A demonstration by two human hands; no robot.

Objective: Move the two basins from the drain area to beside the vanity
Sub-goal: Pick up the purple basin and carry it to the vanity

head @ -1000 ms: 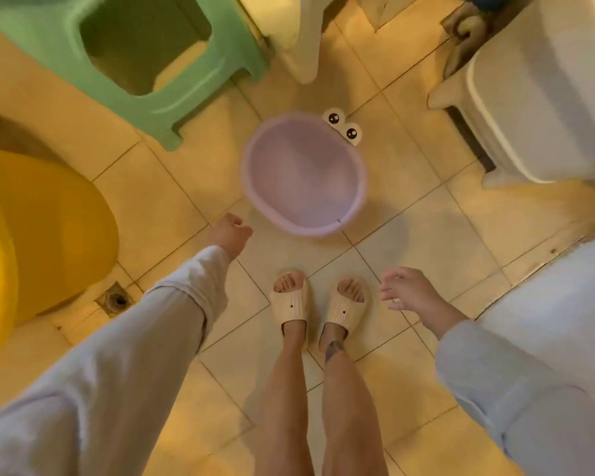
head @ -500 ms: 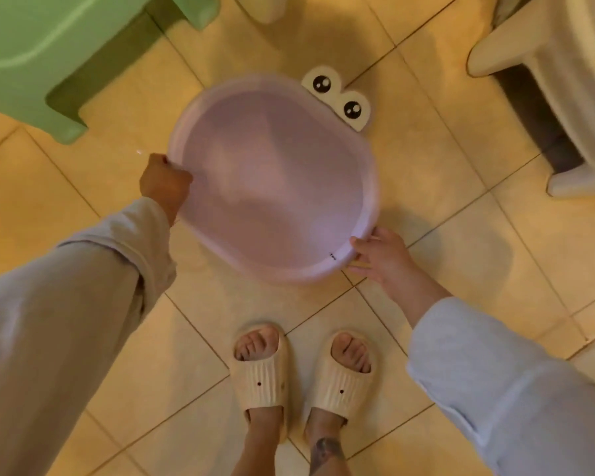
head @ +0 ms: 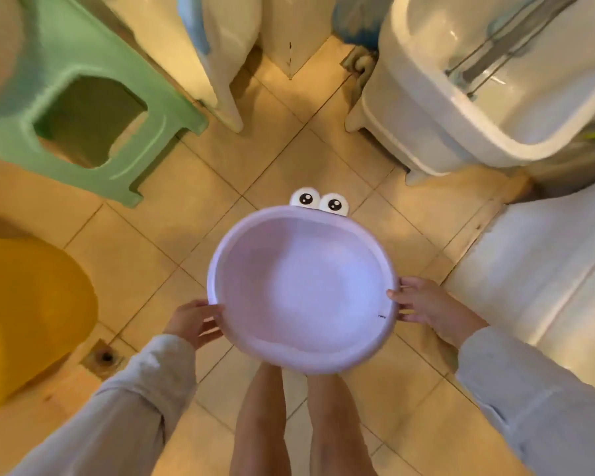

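A lilac plastic basin (head: 301,286) with two cartoon eyes on its far rim hangs level above the tiled floor, in front of my legs. My left hand (head: 193,321) grips its left rim and my right hand (head: 423,304) grips its right rim. The basin is empty inside. A large yellow basin (head: 31,304) sits at the left edge, partly cut off, next to the floor drain (head: 105,357). The white vanity (head: 488,91) with its sink stands at the upper right.
A green plastic stool (head: 93,125) stands at the upper left. A white panel (head: 213,53) is at the top centre. A white surface (head: 547,276) fills the right side. Bare tile lies between the stool and the vanity.
Both hands took hold of the lilac basin's rim on the floor and lifted it up towards me. My view rose and now takes in the vanity and the yellow basin.
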